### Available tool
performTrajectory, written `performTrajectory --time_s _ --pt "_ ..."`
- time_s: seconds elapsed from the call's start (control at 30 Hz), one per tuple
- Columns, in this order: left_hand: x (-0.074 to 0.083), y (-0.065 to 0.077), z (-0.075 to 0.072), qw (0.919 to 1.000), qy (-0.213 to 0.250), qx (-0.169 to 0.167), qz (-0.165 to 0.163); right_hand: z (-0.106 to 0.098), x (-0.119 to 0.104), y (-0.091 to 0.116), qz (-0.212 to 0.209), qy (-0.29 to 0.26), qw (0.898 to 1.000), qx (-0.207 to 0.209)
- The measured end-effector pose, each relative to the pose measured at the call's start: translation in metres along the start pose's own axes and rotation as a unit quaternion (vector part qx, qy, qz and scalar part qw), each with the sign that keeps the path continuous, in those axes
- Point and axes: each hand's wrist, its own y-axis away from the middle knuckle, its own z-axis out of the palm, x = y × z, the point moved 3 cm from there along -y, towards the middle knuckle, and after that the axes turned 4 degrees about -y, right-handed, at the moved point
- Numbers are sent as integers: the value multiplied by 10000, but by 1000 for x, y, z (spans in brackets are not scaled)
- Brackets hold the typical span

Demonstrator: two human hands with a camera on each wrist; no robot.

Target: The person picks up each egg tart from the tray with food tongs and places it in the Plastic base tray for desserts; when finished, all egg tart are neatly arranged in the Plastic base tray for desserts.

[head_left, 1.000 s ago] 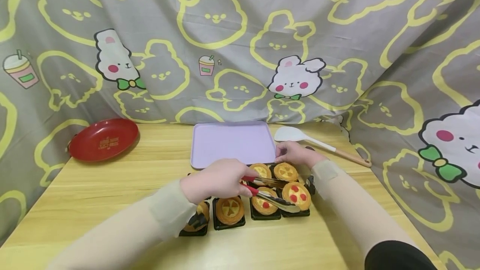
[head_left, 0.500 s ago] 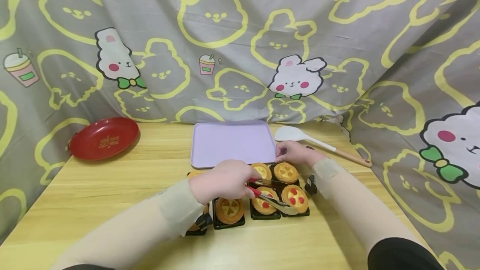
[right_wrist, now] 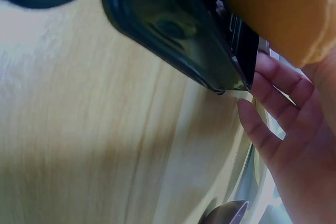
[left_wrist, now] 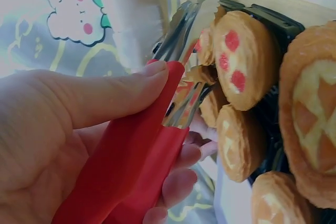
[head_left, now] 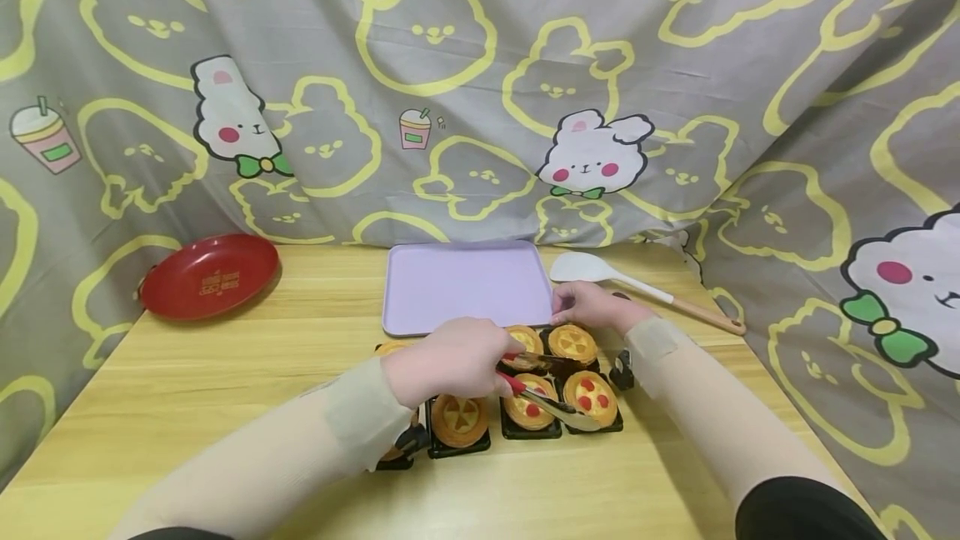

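Observation:
My left hand grips red-handled metal tongs; thumb and fingers wrap the handles. The tongs' arms stand apart, one low across the front tarts, its tip over the near edge of a red-dotted egg tart. That tart sits in a black plastic box at the front right. Behind it is a tart with brown wedges. My right hand is at the back of that box, by the tray corner. In the right wrist view, its fairly straight fingers touch the black box.
A lilac tray lies behind the tarts. A white spatula with a wooden handle is at the back right, a red plate at the back left. More boxed tarts stand near my left forearm. A patterned curtain closes the back.
The red-dotted tart has come down into its box and the tongs' arms have moved off it. My left hand has shifted slightly right. My right hand stays put.

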Motion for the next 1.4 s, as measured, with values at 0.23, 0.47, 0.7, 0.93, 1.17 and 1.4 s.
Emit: performTrajectory --time_s 0.23,0.47,0.7,0.93,1.17,1.4 --pt "-8 17 -18 9988 461 103 -162 1 -2 -1 78 -65 9999 -26" --pt "-49 51 -38 9842 1233 1206 -393 3 -1 -1 -99 113 9999 0" --pt "-129 109 -30 9403 1846 2205 -1819 5 5 1 49 45 10000 -57" --pt "-194 161 13 9048 1604 2153 -3305 3 9 5 86 57 9999 -9" --pt "-224 184 51 8934 1621 1849 -3760 2 6 3 49 140 9999 -19" --pt "-229 186 77 8962 1398 1474 -3943 3 2 1 -15 189 9998 -43"
